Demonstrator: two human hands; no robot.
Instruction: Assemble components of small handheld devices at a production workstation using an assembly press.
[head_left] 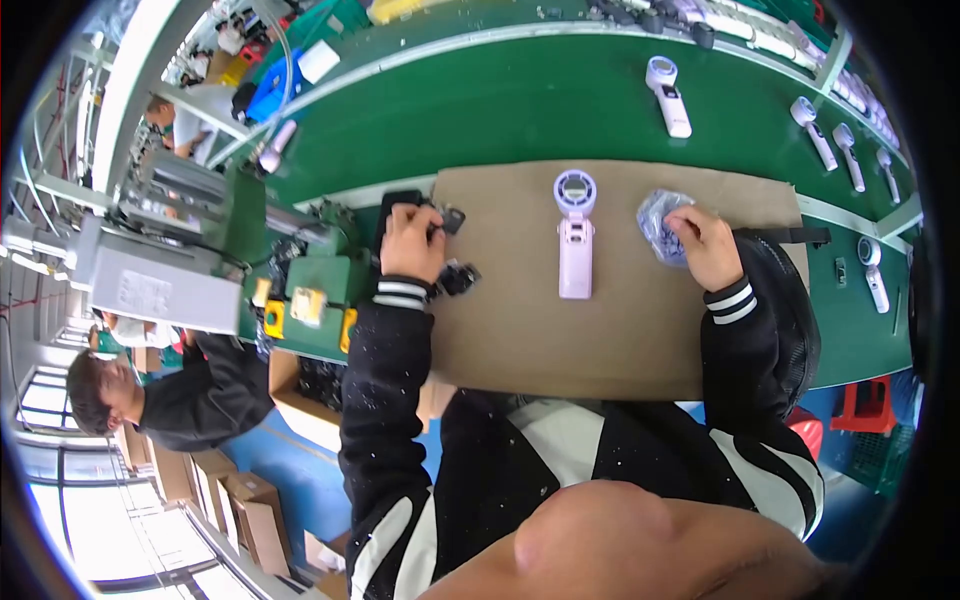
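A pale lilac handheld fan (575, 268) lies on the brown cardboard sheet (500, 345), its round head away from me. To its left, my left hand (412, 245) is closed with bent fingers over small black parts (453, 220); what the fingertips grip is hidden. More black parts (459, 278) lie beside that wrist. On the right, my right hand (708, 250) has its thumb and fingers pinched together at a clear plastic bag (656, 222) of small bluish-purple pieces. Whether a piece is between those fingertips cannot be made out.
Beyond the cardboard, another fan (668, 98) lies on the green bench (480, 115), with several more at the right. A green and grey machine (325, 280) stands at my left. A black bag (778, 310) is beside my right forearm. A co-worker (190, 390) is at the far left.
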